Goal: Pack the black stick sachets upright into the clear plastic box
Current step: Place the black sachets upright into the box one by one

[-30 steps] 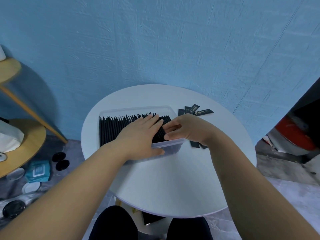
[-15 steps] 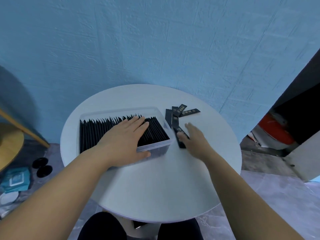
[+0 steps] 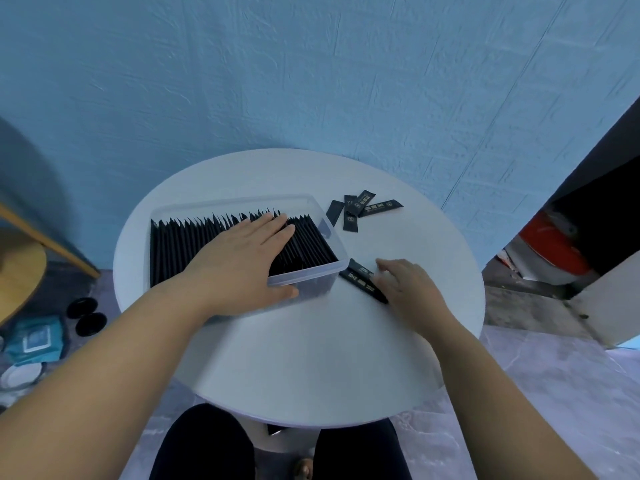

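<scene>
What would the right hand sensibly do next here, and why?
Probably pinch up the loose sachets under the right hand and lift them toward the clear box. They lie flat on the table beside it, while the left hand presses flat on the packed row, seemingly holding it steady.

Soft, even, bluish light, faint shadows, strong wide-angle bending and slight blur at edges.

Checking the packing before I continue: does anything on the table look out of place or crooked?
Loose sachets lie flat in a crossed heap beyond the clear box, and two more beside it, touched by the right hand. Inside, the rightmost sachets lean under the left hand.
</scene>
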Demonstrator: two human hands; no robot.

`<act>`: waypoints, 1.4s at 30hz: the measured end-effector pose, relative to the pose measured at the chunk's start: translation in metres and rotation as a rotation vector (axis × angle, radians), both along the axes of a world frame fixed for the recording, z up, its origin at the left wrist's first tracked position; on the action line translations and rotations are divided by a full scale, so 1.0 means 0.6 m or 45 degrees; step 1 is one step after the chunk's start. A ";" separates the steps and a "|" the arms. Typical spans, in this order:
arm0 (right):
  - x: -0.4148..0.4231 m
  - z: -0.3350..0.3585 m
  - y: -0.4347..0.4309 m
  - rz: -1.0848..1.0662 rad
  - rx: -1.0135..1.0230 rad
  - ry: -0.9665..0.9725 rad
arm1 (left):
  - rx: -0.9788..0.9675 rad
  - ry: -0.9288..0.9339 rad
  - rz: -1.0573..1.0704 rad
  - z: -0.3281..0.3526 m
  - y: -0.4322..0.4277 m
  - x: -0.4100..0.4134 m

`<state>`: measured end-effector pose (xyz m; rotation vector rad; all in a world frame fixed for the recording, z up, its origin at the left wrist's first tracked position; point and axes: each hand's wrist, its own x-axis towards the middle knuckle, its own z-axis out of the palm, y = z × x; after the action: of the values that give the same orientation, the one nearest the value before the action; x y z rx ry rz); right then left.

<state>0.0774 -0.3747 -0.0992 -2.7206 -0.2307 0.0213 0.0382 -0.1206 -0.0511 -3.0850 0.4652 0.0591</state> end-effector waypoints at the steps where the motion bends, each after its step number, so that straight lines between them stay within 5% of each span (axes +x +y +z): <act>1: 0.005 0.001 0.007 -0.001 -0.058 -0.001 | 0.003 0.001 0.001 0.000 0.000 0.000; 12: 0.041 0.032 0.024 0.183 -0.225 0.270 | -0.032 -0.035 -0.019 -0.003 0.004 -0.003; 19: 0.124 0.040 -0.003 0.090 0.081 0.179 | -0.061 -0.047 -0.036 -0.005 0.006 -0.001; 23: 0.208 0.026 -0.002 0.071 0.001 -0.040 | -0.065 -0.039 -0.029 -0.006 0.005 -0.002; 28: 0.256 -0.015 -0.008 0.079 -0.175 0.084 | -0.055 -0.052 -0.022 -0.007 0.006 -0.001; 42: 0.039 -0.009 -0.004 0.038 -0.524 -0.126 | -0.034 -0.009 -0.005 -0.003 0.002 0.000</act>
<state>0.1006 -0.3769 -0.1046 -3.1318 -0.3269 -0.0652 0.0380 -0.1192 -0.0528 -3.1092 0.4752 0.0425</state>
